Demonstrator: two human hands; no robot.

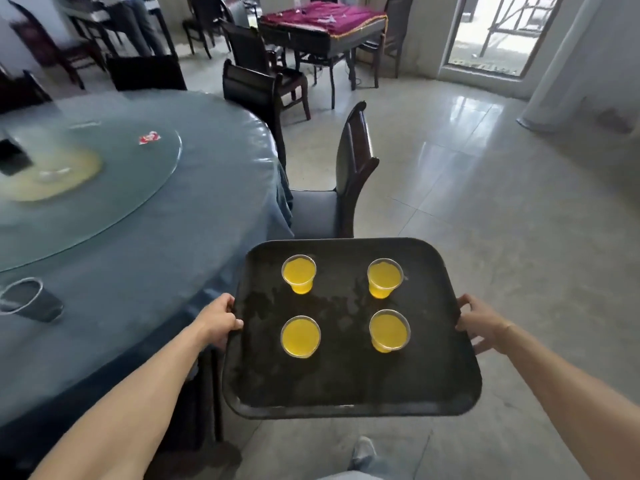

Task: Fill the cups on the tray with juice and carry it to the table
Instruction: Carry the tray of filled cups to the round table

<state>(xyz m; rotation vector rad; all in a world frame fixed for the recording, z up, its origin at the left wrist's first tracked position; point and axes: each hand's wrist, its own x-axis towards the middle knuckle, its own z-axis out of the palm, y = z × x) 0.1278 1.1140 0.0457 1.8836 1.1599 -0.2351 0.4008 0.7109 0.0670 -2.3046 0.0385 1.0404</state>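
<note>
A black rectangular tray [349, 382] is held level in the air, to the right of the round table [138, 282]. Several clear plastic cups of orange juice stand on it in a square: far left cup [298, 273], far right cup [384, 277], near left cup [300, 336], near right cup [389, 330]. My left hand [218, 320] grips the tray's left edge. My right hand [479, 322] grips its right edge. The tray's surface looks wet between the cups.
The table has a blue-grey cloth and a glass turntable [86, 188] with a yellow spill. An empty clear cup [29, 299] lies on the table's near left. A dark chair [343, 178] stands just beyond the tray. More chairs and a red-covered table [322, 19] stand farther back. Tiled floor opens to the right.
</note>
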